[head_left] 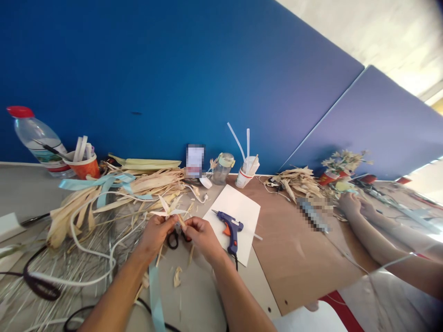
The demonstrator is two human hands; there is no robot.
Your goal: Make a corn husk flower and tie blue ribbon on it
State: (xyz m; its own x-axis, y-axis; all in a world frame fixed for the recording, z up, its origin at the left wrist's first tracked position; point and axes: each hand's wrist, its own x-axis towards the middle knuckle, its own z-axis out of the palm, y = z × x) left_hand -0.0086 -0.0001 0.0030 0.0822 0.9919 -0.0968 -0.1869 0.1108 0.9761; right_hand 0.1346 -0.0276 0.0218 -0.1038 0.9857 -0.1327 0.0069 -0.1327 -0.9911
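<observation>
Left of the glue gun (234, 226), my left hand (157, 232) pinches the flower (169, 210), my right hand (201, 236) a strip (181, 222); hard tugging could tear either.

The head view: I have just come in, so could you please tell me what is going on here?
A person's left hand pinches a pale star-shaped flower near its base, while the right hand holds a narrow tan strip just beneath it. The blue glue gun lies on a white sheet, touched by neither. Farther right, another person's hands are at the same long worktop.
</observation>
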